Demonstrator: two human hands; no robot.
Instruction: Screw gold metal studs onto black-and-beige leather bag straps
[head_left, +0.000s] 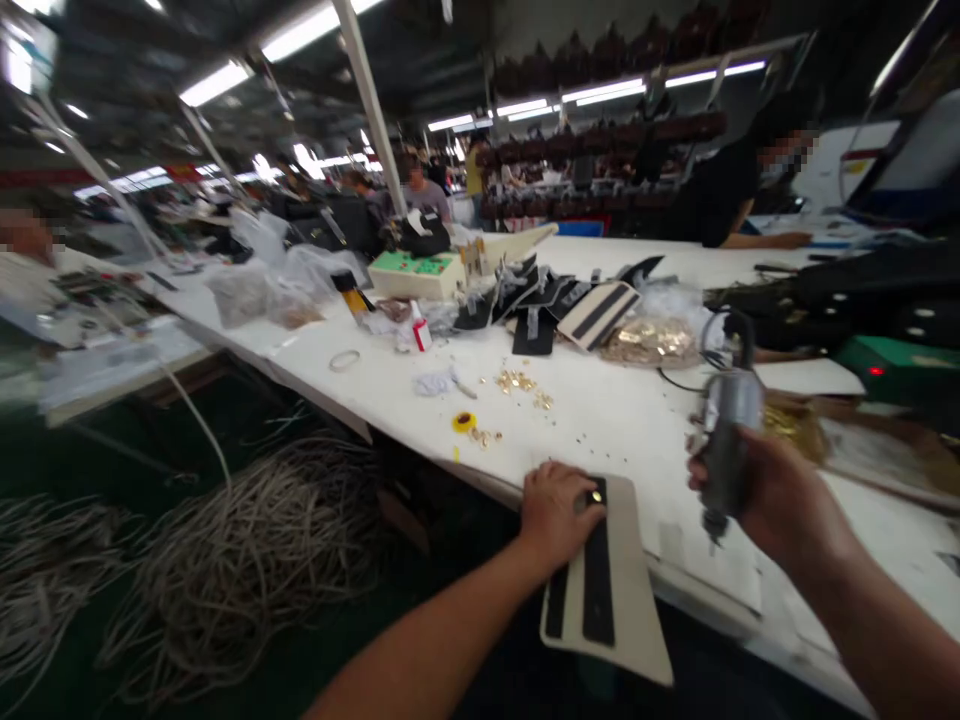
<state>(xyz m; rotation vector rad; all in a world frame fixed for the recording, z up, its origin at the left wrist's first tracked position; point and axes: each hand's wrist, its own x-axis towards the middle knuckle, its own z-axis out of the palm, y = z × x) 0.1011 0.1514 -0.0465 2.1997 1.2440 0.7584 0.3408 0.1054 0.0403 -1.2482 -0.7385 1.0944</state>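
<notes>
My left hand (556,512) grips the top end of a beige panel (634,590) with black stripes, at the table's front edge. The panel's lower end hangs over the edge, and a small gold fitting (596,497) shows on one stripe beside my thumb. In my right hand (784,490) is an electric screwdriver (727,440), its fingers wrapped round the grey body. The bit points down, above the table and apart from the panel. Small gold fittings (517,382) lie scattered on the table, with a yellow tape roll (463,422) near them.
Black pieces (534,330) and another striped panel (600,312) are piled beyond, beside a bag of gold parts (652,340). A red-and-white bottle (421,330) and a green-topped machine (416,270) stand farther back. Coiled cord (262,560) covers the floor at left. Co-workers sit around.
</notes>
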